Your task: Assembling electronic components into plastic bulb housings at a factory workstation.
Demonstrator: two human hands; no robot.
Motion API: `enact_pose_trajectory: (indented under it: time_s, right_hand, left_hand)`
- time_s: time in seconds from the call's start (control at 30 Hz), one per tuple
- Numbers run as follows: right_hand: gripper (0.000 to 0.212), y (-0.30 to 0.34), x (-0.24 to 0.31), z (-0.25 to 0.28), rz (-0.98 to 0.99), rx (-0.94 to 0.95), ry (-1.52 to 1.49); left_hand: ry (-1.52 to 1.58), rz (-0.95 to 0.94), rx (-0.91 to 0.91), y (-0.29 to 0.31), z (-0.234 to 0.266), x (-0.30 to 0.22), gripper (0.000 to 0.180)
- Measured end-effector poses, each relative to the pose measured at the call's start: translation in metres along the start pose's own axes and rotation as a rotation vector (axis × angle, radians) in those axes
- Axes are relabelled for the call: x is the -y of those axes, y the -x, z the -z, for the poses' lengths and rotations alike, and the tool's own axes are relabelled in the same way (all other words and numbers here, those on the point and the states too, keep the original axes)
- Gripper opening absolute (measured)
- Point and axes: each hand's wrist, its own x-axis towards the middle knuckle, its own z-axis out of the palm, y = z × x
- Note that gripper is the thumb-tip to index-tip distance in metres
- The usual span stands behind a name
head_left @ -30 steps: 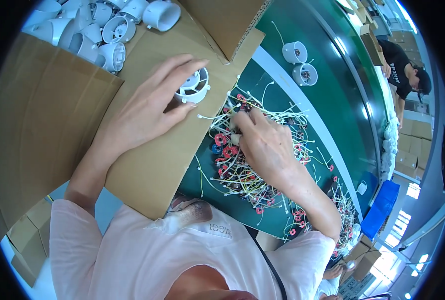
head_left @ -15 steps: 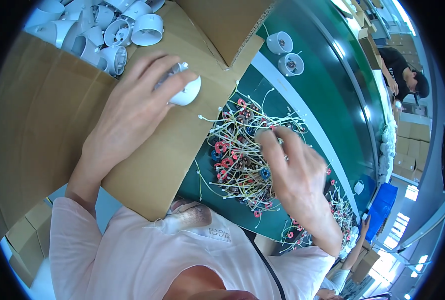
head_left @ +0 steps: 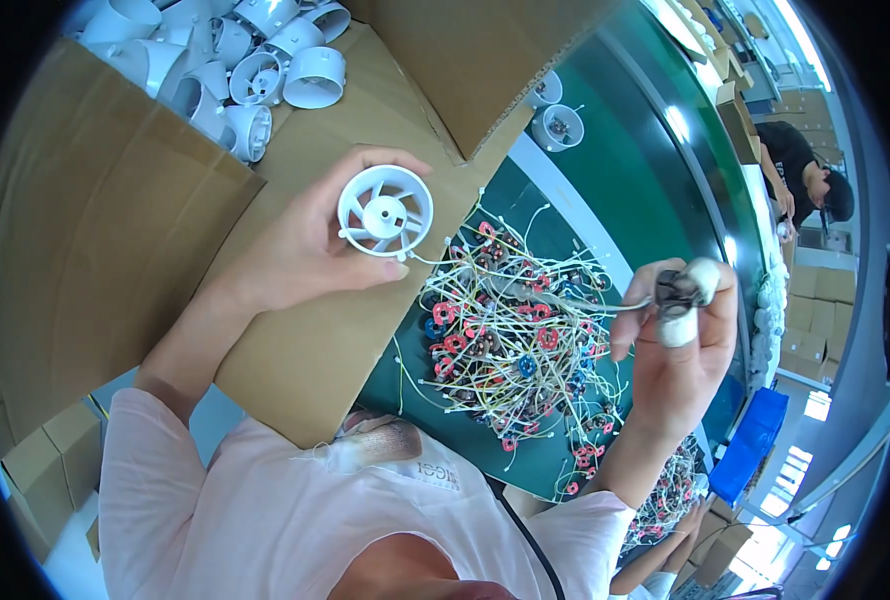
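Observation:
A white round housing [head_left: 383, 213] with spokes and a central hub is held by its rim in my left hand [head_left: 305, 245], above a cardboard flap. Its spoked face is turned toward me. Out to the right, my right hand [head_left: 670, 375] pinches a small dark wired motor coil [head_left: 677, 290] between fingertips with white coverings. A pale lead runs left from the coil over the heap. Between my hands lies a tangled heap of wired coils [head_left: 510, 335], red, blue and dark, with white and yellowish leads.
An open cardboard box [head_left: 115, 200] at the left holds several white housings [head_left: 315, 77]. More housings [head_left: 558, 128] stand on the green conveyor belt [head_left: 615, 110]. A blue bin [head_left: 750, 445] lies at the right. Another person [head_left: 805, 160] works across the belt.
My right hand has risen from the heap and moved right, now with a coil in its fingers. My left hand has turned the housing, so its spoked face shows.

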Motion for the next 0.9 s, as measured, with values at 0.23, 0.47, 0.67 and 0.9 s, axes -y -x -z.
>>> enact_pose_trajectory:
  time_s: [0.23,0.47,0.67,0.9]
  right_hand:
    - [0.044,-0.013,-0.014,-0.008,-0.169,-0.014,-0.355]
    - [0.042,-0.007,-0.042,-0.025,-0.383,-0.048,-0.766]
    - [0.037,-0.005,-0.055,-0.029,-0.427,-0.051,-1.037]
    - [0.036,-0.012,-0.057,-0.043,-0.457,-0.090,-1.205]
  left_hand:
    - [-0.589,-0.298,-0.201,0.001,-0.011,0.011,0.069]
    - [-0.407,-0.203,-0.219,0.007,-0.012,0.009,0.059]
    - [-0.572,-0.374,-0.279,0.003,-0.004,0.022,0.061]
    - [-0.661,-0.368,-0.317,0.003,-0.009,0.016,0.070]
